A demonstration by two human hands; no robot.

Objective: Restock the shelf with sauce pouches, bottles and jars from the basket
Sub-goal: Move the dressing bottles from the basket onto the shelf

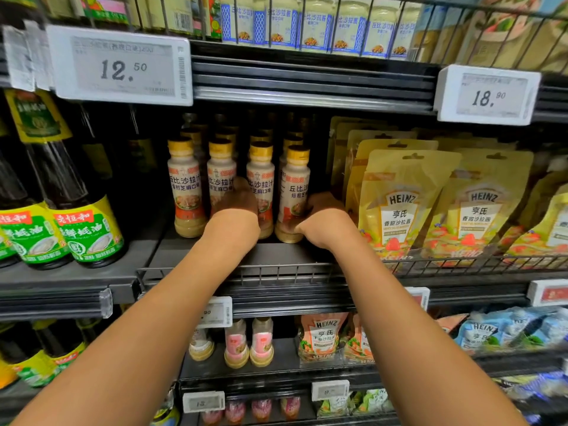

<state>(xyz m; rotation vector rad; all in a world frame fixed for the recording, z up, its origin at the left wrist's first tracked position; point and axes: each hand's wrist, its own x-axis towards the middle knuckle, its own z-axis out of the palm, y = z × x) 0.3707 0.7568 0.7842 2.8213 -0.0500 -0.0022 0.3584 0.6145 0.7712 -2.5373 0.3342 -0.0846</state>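
Grip: right hand point(322, 217) seemingly clasps a bottle point(293, 186), fingers hidden.

Dark metal shelf point(278, 255), low wire rail point(276, 273) along the front edge. Middle bay: sesame dressing bottles point(184, 186), yellow caps, upright, four rows running front to back. Right bay: yellow Heinz pouches point(399, 207), standing, leaning back, packed against the rail. Left section: dark oyster sauce bottles point(87, 229), green labels, upright. Bare strip of shelf between dressing bottles and rail.
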